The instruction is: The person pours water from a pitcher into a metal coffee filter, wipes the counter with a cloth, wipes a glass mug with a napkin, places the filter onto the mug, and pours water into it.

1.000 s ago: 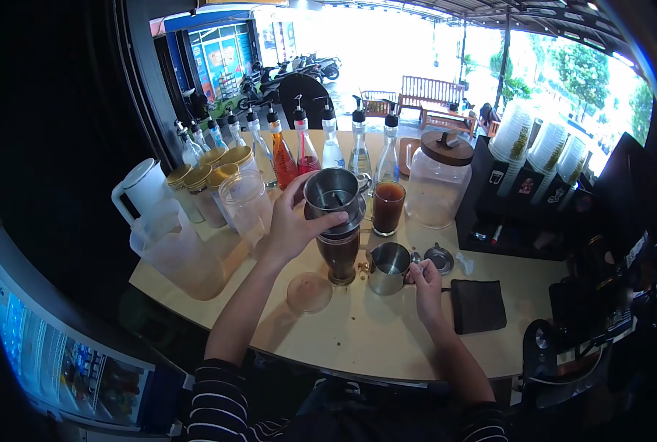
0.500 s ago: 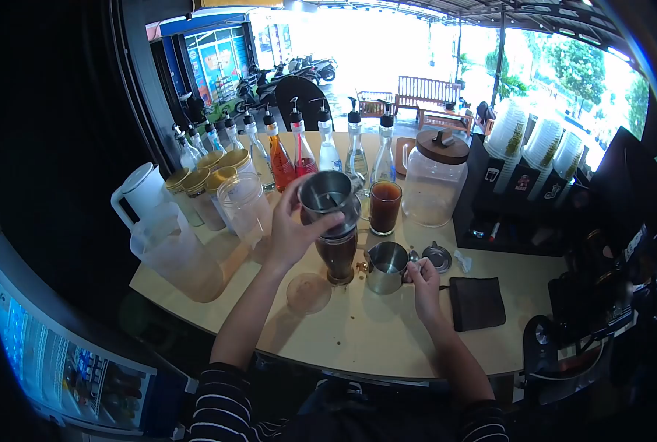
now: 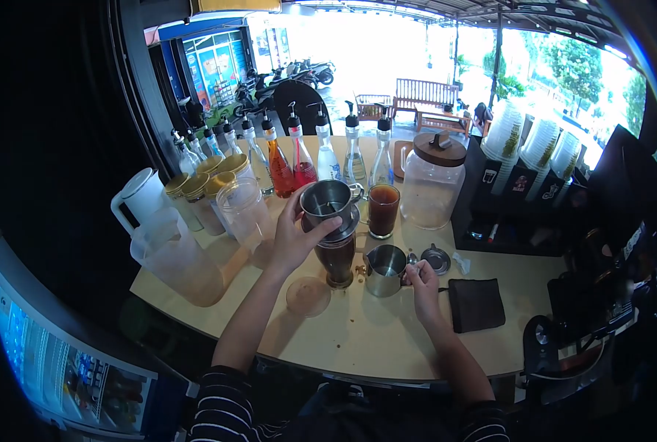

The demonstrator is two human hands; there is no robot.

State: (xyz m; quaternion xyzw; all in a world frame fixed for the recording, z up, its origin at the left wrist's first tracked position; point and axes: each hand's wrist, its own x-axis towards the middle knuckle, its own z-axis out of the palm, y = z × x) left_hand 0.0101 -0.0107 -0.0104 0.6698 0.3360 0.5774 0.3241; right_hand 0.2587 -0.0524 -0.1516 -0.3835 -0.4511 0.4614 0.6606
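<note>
Silver metal drip filter (image 3: 324,210) sits at twelve o'clock of the tall dark-filled clear glass (image 3: 338,264), over its mouth; whether it bears fully on the rim, I cannot tell. The left hand (image 3: 292,239) grasps the filter from its eight o'clock side, thumb across the front. The right hand (image 3: 426,286) is closed at the handle side of the round stainless-steel pitcher (image 3: 384,275), which stands at three o'clock of the tall glass, and seems to grip its handle

A sideways tug could tip the tall glass, as the filter looks wide and top-heavy on it. A tilt could drip onto the pale wooden tabletop (image 3: 358,346). A swing toward three o'clock could knock the handled glass of reddish-brown drink (image 3: 383,215), and a careless pull on the pitcher could jostle the small round metal lid (image 3: 435,259), between two and three o'clock of it

Counted: one filter, one tall glass, one pitcher, one brown drink, one small lid, one black square pouch (image 3: 476,305) at four o'clock; ten pump-topped bottles (image 3: 279,168) between ten and one o'clock, their far-left end crowded; five gold-lidded jars (image 3: 197,199) at ten; three stacks of clear cups (image 3: 540,144) at two
</note>
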